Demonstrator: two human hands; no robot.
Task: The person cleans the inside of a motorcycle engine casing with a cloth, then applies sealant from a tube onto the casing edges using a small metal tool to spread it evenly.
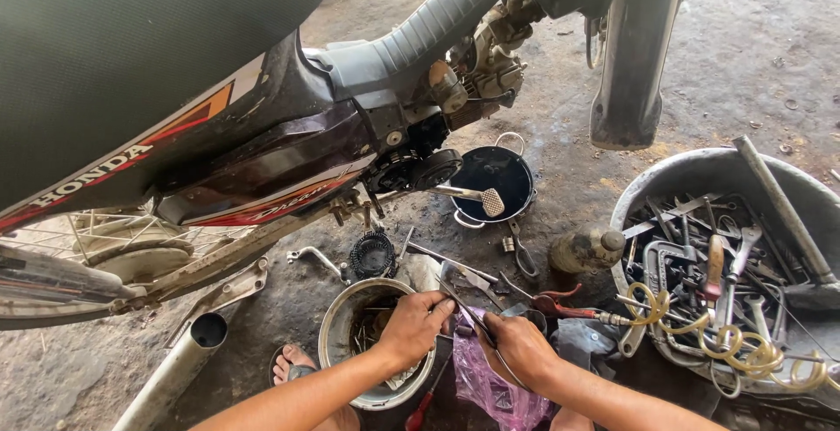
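Metal rod [468, 313] — thin and grey — lies gripped between our two hands, just above a crumpled pink plastic bag [494, 392]. Our left hand [411, 326] closes on its near end over the rim of a small metal bowl [337, 330]; our right hand [516, 348] clamps it just beside. Beyond the hands hangs a motorcycle [262, 133] with an orange-and-white stripe label; right of them, a tool-filled basin [700, 177].

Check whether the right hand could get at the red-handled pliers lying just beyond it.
Probably yes: the right hand sits close to the red-handled pliers, which lie uncovered on the ground, though it already holds a thin metal tool.
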